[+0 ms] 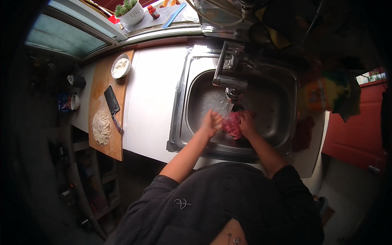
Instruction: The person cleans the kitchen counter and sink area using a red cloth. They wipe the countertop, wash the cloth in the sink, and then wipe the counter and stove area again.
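Inside the stainless steel sink (269, 128), my right hand (247, 124) grips a wet-looking pink cloth (233, 126) by its right side. My left hand (212, 123) is just left of the cloth, fingers apart, with nothing visible in it. Whether its fingertips touch the cloth is unclear. The faucet (229, 81) reaches over the basin, its head above the hands. Water appears to splash on the basin floor left of the drain (238, 107), which the cloth partly covers.
Left of the sink is a white countertop (150, 101). A wooden cutting board (99, 79) holds a cleaver (112, 100), cut noodles (101, 127) and a bowl of flour (121, 66). A dark red cloth (303, 133) lies right of the sink. A potted plant (130, 12) stands on the windowsill.
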A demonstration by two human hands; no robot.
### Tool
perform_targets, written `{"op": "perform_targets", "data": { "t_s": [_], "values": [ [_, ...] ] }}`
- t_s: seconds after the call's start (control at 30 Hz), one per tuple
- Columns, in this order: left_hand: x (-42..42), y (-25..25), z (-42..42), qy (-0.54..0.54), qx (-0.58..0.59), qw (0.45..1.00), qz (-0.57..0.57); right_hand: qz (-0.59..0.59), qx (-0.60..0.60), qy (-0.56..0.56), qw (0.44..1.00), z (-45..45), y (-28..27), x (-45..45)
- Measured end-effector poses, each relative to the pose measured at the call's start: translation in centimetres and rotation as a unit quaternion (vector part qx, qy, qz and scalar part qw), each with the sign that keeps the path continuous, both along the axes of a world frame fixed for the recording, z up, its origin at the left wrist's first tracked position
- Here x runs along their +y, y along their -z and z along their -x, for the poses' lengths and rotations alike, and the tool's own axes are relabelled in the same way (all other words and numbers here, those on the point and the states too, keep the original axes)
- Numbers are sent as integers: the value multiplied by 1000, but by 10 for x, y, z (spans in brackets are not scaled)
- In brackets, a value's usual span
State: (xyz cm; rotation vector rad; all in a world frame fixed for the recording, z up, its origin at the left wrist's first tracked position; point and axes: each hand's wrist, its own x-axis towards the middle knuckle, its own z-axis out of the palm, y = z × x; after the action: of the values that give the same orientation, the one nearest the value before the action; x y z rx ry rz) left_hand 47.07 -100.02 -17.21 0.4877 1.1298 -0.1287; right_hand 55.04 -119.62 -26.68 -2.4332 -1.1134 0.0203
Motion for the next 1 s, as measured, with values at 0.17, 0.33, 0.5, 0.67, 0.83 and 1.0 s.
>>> {"op": "perform_targets", "data": {
  "t_s": [0.17, 0.33, 0.5, 0.67, 0.83, 1.0],
  "values": [
    [-2, 31, 17, 93, 29, 995, -16, -14, 50, 27, 998, -2, -26, 13],
    [-20, 9, 5, 123, 56, 991, 23, -185, 389, 77, 899, -7, -111, 54],
    [-11, 99, 0, 45, -169, 971, 161, -226, 368, 102, 896, 38, -111, 82],
    [-32, 82, -12, -7, -348, 917, 194, -258, 189, 20, 947, 49, -124, 100],
    [-24, 5, -20, 35, -313, 893, 321, -103, 141, 176, 969, 3, -116, 90],
    [-25, 39, -22, -47, -191, 969, 152, -130, 154, 284, 937, 31, -126, 102]
  ]
}}
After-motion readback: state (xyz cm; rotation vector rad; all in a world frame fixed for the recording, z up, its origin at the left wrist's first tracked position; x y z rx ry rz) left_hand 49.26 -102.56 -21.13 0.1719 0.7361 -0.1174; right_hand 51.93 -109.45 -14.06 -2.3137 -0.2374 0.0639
